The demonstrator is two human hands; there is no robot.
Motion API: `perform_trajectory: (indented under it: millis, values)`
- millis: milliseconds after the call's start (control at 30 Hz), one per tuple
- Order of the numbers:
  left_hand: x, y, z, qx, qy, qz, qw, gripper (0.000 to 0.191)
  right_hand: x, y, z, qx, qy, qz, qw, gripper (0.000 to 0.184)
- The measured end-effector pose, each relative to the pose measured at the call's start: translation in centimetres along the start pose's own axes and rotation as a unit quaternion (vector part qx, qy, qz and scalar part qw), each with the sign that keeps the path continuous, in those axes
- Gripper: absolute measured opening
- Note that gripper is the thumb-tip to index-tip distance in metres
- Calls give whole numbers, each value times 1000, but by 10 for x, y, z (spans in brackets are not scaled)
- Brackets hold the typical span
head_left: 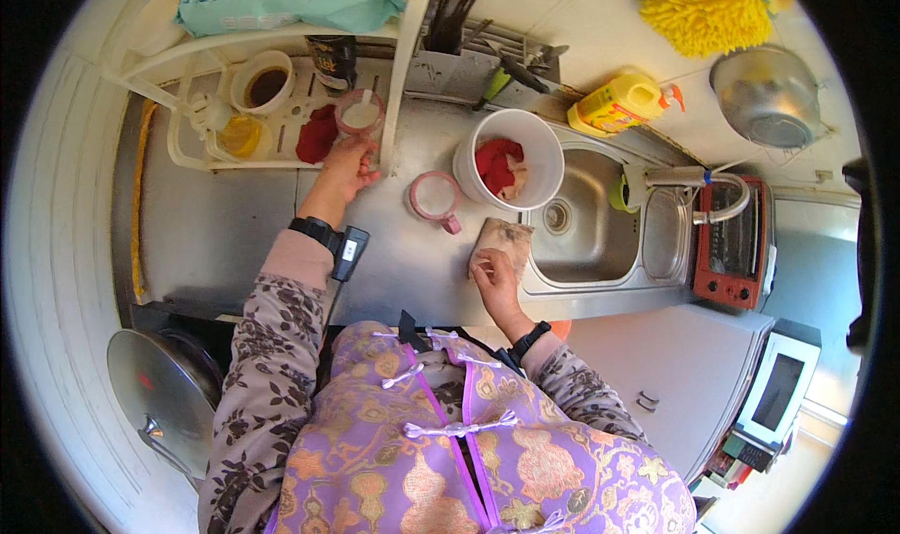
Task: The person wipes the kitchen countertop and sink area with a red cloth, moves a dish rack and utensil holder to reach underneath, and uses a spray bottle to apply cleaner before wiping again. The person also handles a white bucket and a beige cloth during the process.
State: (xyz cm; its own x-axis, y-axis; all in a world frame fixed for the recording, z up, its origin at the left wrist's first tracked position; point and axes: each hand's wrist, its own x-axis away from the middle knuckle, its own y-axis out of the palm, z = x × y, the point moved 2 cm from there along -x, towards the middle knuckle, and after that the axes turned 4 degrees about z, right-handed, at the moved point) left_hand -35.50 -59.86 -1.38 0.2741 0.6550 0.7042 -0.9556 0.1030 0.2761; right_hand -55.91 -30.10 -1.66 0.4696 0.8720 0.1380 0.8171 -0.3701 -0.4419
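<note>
My left hand reaches to the lower level of a white rack, at the near side of a pink-rimmed container with white contents and a white handle standing in it. Its fingers are curled, and whether they grip the container is hidden. A dark red cloth lies beside it. My right hand, fingers bent, is over a stained beige cloth at the sink's left edge; its grip is unclear. Between the hands, a pink container with a handle stands on the steel counter. Behind it, a white bucket holds red and beige cloths.
The steel sink and its faucet lie right of the bucket. A yellow detergent bottle and a knife rack stand behind. The white rack holds a bowl of dark liquid. A lidded pan sits at left.
</note>
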Motion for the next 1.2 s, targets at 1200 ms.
perform_trajectory:
  millis: [1200]
  values:
    - [145, -84, -143, -93, 62, 10, 994, 15, -20, -22, 17, 281, -66, -13, 957, 33]
